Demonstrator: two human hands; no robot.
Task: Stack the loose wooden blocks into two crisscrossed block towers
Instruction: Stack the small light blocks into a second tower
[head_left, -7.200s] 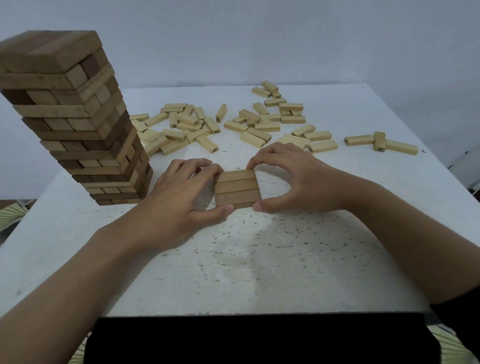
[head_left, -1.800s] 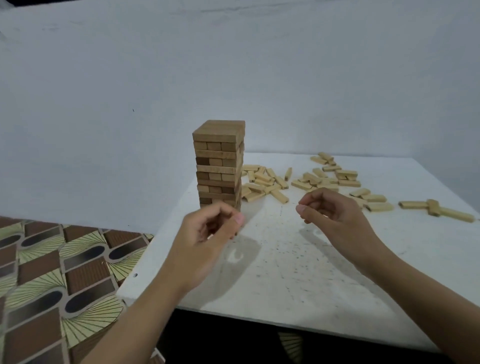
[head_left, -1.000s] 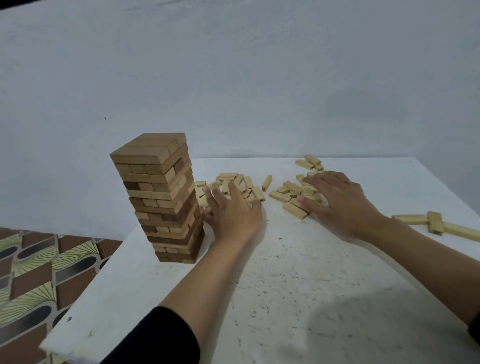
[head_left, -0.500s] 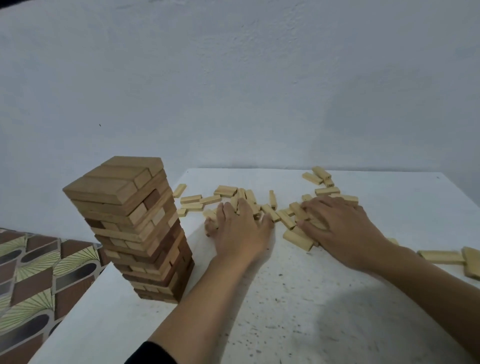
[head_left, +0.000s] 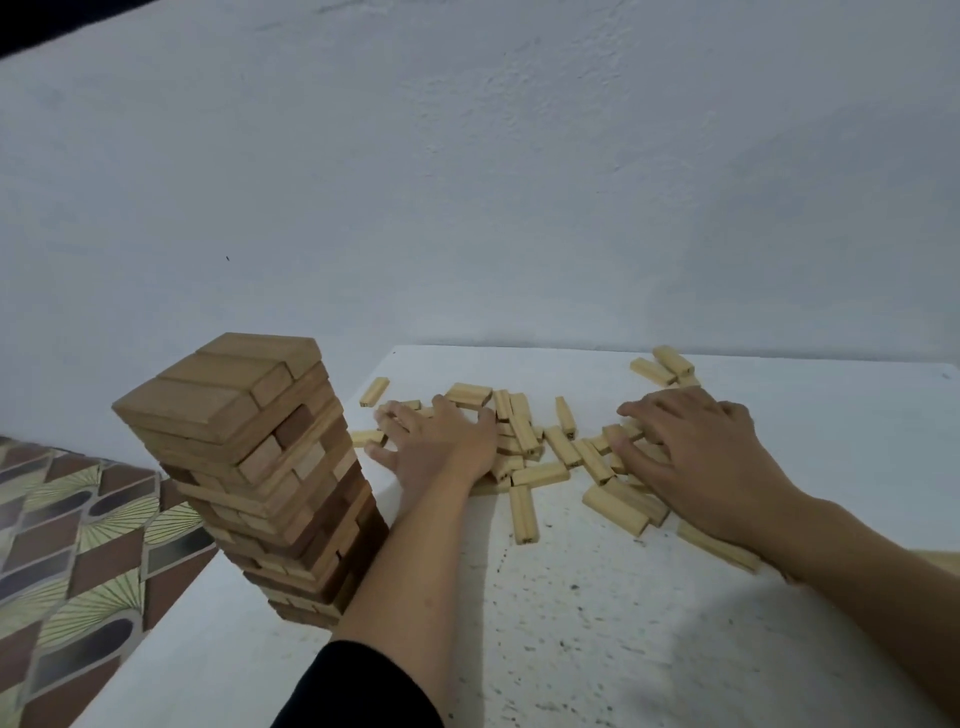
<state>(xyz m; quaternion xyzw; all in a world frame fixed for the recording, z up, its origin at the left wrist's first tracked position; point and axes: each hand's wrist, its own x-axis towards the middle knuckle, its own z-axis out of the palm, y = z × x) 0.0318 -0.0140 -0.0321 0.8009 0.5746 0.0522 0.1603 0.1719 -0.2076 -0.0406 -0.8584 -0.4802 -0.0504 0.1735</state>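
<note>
1. A tall block tower stands on the near left part of the white table, close to its left edge.
2. Its rows cross each other, three blocks in each row. Some blocks are light tan and some are dark brown. A few stick out a little at the sides.
3. The loose blocks are pale yellow wood. They lie in a messy heap at the far middle of the table, right of the tower.
4. One block lies alone on the near side of the heap.
5. The left hand lies flat on the heap's left side, fingers spread out straight.
6. The right hand presses on the heap's right side, fingers stretched out, not gripping anything.
7. A floor with brown and green tiles shows on the left.
</note>
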